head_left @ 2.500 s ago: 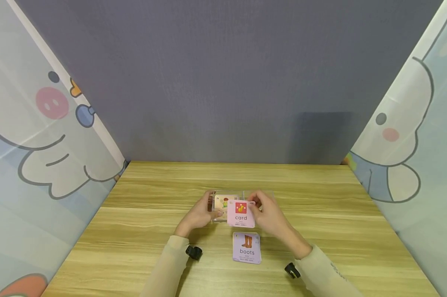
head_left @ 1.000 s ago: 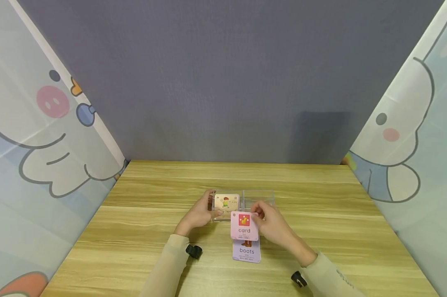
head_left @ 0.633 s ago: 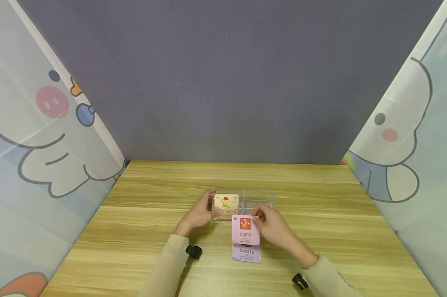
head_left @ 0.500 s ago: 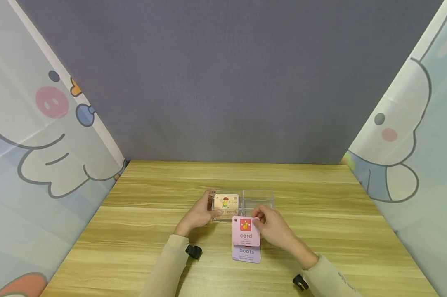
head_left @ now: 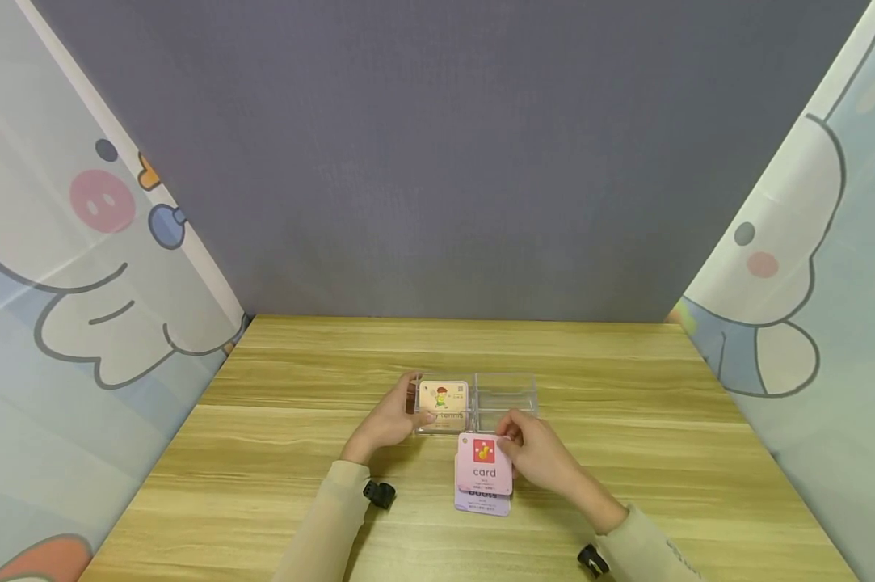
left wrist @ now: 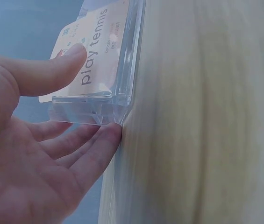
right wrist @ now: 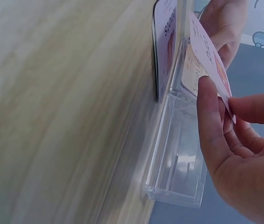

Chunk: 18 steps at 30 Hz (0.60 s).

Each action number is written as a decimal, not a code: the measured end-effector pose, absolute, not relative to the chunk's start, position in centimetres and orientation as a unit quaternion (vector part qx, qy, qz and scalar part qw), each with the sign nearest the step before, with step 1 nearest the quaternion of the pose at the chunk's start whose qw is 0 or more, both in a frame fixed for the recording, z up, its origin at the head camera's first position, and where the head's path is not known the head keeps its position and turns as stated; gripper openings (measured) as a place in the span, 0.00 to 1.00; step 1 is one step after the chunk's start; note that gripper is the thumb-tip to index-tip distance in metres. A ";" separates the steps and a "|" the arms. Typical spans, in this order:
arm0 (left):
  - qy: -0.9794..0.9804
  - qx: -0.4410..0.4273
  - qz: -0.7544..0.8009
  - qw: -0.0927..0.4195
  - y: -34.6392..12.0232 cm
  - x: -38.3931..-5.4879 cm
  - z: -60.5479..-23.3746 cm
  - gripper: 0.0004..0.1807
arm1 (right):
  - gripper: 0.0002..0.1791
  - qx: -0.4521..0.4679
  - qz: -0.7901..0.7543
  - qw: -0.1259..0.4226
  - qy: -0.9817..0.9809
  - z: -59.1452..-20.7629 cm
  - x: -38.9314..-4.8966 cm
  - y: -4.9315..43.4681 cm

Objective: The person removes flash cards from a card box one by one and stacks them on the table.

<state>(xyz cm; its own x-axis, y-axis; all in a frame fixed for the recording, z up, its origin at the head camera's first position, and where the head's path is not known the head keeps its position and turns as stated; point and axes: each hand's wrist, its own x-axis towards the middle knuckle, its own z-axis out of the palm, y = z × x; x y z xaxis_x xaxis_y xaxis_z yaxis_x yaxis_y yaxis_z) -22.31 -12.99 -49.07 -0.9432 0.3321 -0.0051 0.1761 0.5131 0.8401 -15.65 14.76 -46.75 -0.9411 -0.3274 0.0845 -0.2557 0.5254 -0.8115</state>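
Note:
My right hand pinches a pink flashcard printed "card" by its upper right corner. In the right wrist view the pink flashcard tilts above the table between thumb and fingers. Below it lies a thin stack of flashcards, a purple "boots" flashcard on top, partly covered in the head view. My left hand grips the left end of a clear plastic box, its thumb over the top and its fingers against the side. The box's left compartment holds cards, with a cream "play tennis" flashcard uppermost.
The box's right compartment shows only clear plastic. All of this sits on a wood-grain table with a dark grey panel behind it. Cartoon-printed curtains stand at both sides.
My right hand has brought the pink flashcard from over the box toward me, down and slightly right, until it overlaps most of the "boots" flashcard. My left hand has stayed on the box.

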 end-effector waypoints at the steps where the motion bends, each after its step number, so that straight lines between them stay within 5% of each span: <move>1: 0.866 0.147 0.470 0.083 -13.0 -22.3 -49.1 0.43 | 0.06 -0.168 -0.459 0.044 0.871 -46.8 -15.6 14.8; 18: 0.862 0.150 0.477 0.081 -13.3 -22.3 -49.3 0.44 | 0.06 -0.194 -0.430 0.056 0.880 -47.0 -15.3 14.5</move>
<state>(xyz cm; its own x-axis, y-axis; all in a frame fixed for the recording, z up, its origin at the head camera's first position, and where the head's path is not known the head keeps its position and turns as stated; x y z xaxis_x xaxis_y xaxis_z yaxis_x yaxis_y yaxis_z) -22.31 -13.25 -49.26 -0.9423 0.3348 0.0035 0.1810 0.5007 0.8465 -15.31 14.51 -47.04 -0.9182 -0.3901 0.0685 -0.2938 0.5550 -0.7782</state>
